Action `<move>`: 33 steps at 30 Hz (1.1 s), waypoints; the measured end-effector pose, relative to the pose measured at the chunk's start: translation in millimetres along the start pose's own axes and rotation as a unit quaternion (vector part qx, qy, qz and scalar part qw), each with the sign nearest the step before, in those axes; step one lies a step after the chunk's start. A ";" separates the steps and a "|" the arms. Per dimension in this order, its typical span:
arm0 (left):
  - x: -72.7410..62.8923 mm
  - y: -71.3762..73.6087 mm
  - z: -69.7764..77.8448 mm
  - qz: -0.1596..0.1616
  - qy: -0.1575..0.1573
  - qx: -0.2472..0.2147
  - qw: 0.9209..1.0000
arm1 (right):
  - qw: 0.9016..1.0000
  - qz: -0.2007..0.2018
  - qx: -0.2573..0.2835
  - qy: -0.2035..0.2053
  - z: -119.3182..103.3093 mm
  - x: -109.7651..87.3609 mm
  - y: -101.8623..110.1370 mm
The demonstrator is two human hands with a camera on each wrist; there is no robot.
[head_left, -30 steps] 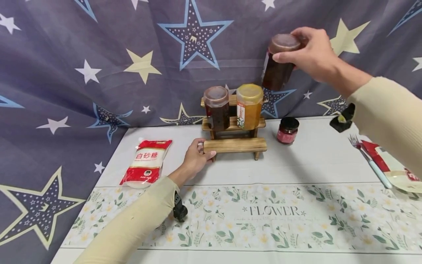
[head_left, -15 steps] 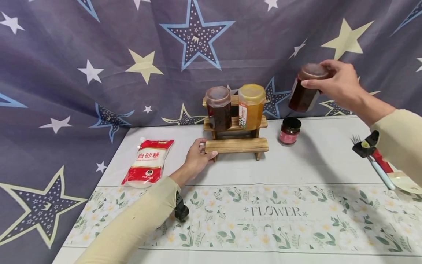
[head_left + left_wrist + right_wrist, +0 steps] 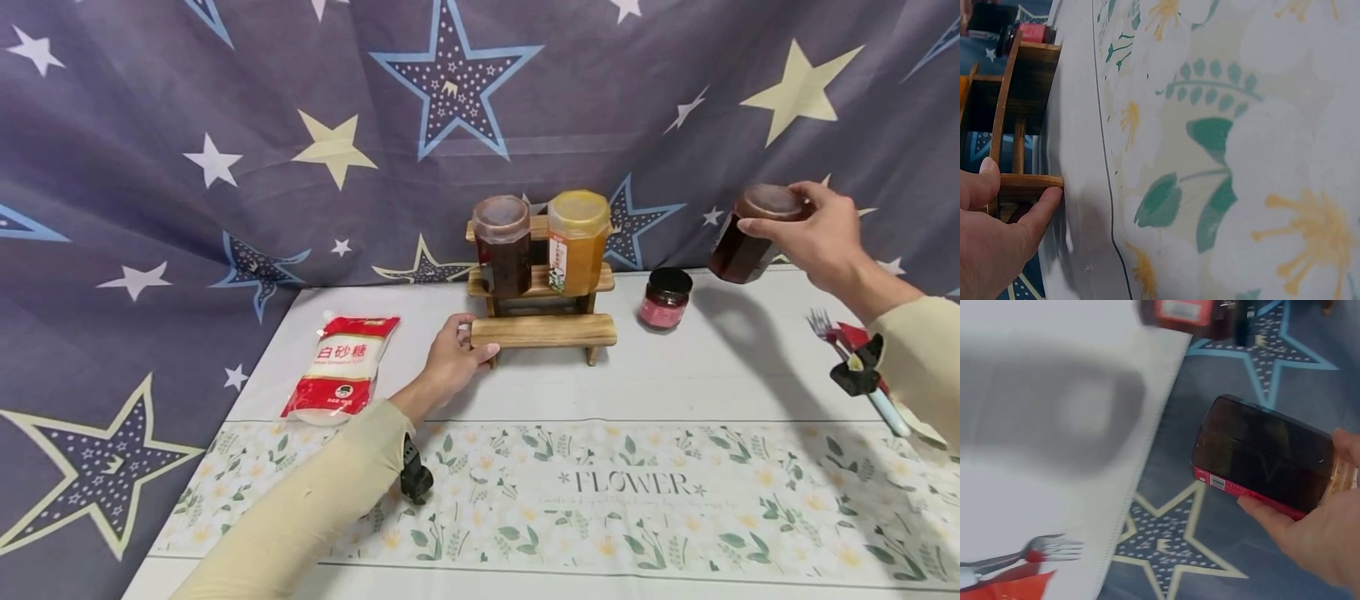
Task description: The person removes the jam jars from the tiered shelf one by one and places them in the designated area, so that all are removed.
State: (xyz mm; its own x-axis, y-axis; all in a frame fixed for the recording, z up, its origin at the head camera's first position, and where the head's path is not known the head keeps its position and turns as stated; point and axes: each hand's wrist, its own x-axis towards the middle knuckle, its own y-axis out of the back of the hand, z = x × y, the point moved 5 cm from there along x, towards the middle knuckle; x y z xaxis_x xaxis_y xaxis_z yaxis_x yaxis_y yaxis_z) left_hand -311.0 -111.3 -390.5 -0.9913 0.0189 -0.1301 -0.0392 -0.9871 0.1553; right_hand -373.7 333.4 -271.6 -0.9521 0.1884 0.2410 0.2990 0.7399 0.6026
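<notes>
My right hand (image 3: 828, 237) grips a dark brown jar (image 3: 750, 242) near its lid, held above the table at the back right. In the right wrist view the thumb and fingers go round the lid end of that jar (image 3: 1260, 456). My left hand (image 3: 453, 358) holds the left end of the lowest step of a wooden tiered stand (image 3: 543, 331); the left wrist view shows a thumb and a finger on the wood (image 3: 1029, 181). On the stand are another dark jar (image 3: 504, 258) and a jar of yellow-orange contents (image 3: 581, 250).
A small black-lidded jar with a pink label (image 3: 665, 300) stands right of the stand. The red and white sugar bag (image 3: 343, 367) lies at left. A fork (image 3: 825, 327) and a red packet (image 3: 1013, 587) lie at far right. A star-patterned curtain (image 3: 300, 75) hangs behind.
My right hand has carried the dark jar rightward and down, away from the stand and past the small black-lidded jar. The left hand keeps its hold on the stand.
</notes>
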 end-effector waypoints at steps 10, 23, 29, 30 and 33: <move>-0.2 -1.0 -0.1 -0.002 -0.003 -0.007 1.000 | 1.000 0.001 -0.027 -0.015 35.0 -11.6 -21.2; 0.5 -0.5 -0.2 -0.004 -0.008 -0.004 1.000 | 1.000 0.005 -0.009 -0.003 47.5 -19.5 -35.5; 0.5 -0.1 -1.8 -0.001 -0.005 -0.003 1.000 | 1.000 -0.001 -0.015 0.010 48.9 -23.1 -42.6; 0.5 0.0 -1.8 0.000 -0.005 -0.003 1.000 | 1.000 -0.002 -0.014 0.012 48.6 -23.4 -43.5; 0.9 0.4 -2.2 0.000 -0.005 -0.004 1.000 | 1.000 -0.004 -0.007 0.018 47.7 -23.6 -44.5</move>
State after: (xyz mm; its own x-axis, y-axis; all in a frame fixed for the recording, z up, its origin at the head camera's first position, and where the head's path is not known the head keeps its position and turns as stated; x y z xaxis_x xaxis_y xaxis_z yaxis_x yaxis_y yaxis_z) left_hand -311.6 -112.1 -392.6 -0.9925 0.0214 -0.1202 -0.0392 -0.9882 0.1481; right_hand -367.6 326.8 -340.4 -0.9518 0.1585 0.2626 0.2917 0.7325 0.6152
